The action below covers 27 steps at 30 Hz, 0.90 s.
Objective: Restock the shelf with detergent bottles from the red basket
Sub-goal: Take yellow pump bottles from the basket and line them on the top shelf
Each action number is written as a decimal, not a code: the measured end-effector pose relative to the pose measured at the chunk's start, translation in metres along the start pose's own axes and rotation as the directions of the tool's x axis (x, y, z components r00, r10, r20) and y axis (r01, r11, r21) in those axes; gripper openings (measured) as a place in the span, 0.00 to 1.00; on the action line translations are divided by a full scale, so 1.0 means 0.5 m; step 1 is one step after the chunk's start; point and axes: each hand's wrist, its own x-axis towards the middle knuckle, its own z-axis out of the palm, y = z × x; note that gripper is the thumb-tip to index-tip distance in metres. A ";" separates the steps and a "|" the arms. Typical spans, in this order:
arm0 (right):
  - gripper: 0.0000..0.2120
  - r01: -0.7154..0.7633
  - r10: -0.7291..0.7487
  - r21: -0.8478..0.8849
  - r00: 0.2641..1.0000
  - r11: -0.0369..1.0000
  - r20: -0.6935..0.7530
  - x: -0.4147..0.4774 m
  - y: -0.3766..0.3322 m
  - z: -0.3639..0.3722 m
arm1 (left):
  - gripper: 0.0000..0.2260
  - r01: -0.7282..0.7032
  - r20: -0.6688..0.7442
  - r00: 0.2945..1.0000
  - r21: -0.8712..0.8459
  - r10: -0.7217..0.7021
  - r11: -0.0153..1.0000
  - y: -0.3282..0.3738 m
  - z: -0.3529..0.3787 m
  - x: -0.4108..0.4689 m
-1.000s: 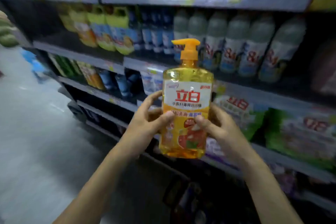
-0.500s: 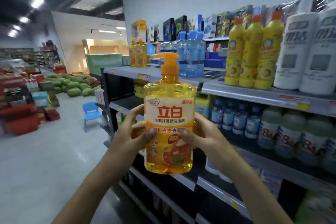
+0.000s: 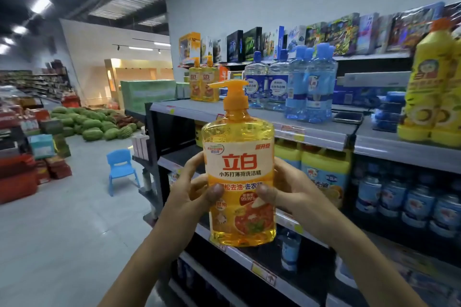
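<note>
While both hands clasp it from either side, the bottle (image 3: 239, 157) hangs upright in the air in front of the shelf (image 3: 311, 132), touching no board. The left hand (image 3: 184, 197) curls round its left flank with the thumb pressed flat on the label, and the right hand (image 3: 296, 194) mirrors it on the right flank, thumb likewise on the label front. The other fingers wrap behind, out of sight. Filled almost to the shoulder with amber liquid, it is probably heavy for its size, with the weight low, so a hold at mid-body looks sound. Its clear plastic walls seem stiff enough to squeeze firmly without buckling, though the glossy label and smooth sides could slide in a loose or damp palm. The orange pump (image 3: 233, 93) on top is the weak spot: its spout sticks out sideways and the neck is thin, so it is no handle and should be kept from knocking neighbours. Two matching bottles (image 3: 204, 82) stand at the far end of the top board, with bare board in front of them, a likely home. No red basket shows in this view.
</note>
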 end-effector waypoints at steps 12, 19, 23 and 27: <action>0.26 0.038 -0.038 -0.022 0.999 0.999 -0.019 0.439 0.132 -0.012 | 0.44 0.005 0.020 1.000 0.027 -0.006 1.000 -0.105 -0.233 0.376; 0.24 0.038 -0.040 -0.070 0.999 0.997 -0.032 0.631 0.159 0.041 | 0.39 -0.051 0.027 0.998 0.012 0.050 0.999 -0.149 -0.390 0.510; 0.23 0.038 -0.046 -0.113 0.996 0.993 -0.074 0.729 0.165 0.091 | 0.38 -0.080 0.111 0.990 -0.050 0.085 0.996 -0.167 -0.490 0.584; 0.23 0.041 -0.065 -0.142 0.984 0.989 -0.167 0.819 0.170 0.151 | 0.37 -0.096 0.254 0.959 -0.128 0.126 0.987 -0.173 -0.600 0.659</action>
